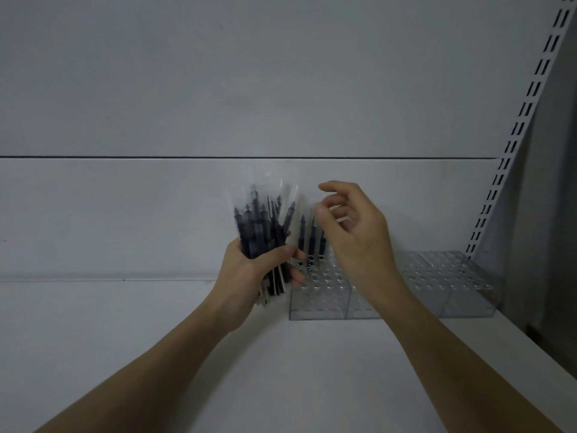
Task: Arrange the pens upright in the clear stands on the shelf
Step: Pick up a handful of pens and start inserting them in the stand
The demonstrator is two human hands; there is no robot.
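Shop, white shelf (125, 339), slotted upright (527, 101), clear pen stands (343, 304)

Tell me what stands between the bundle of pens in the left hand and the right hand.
In the head view, a few pens stand upright in the clear stand, between the bundle gripped by the left hand and the right hand.

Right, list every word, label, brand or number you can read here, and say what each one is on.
None can be read.
Bundle of pens gripped by the left hand: clear sleeves, any print too blurred to read.
Pens in the clear stand: no legible marking.
Clear stands, shelf, back panel: no text visible.
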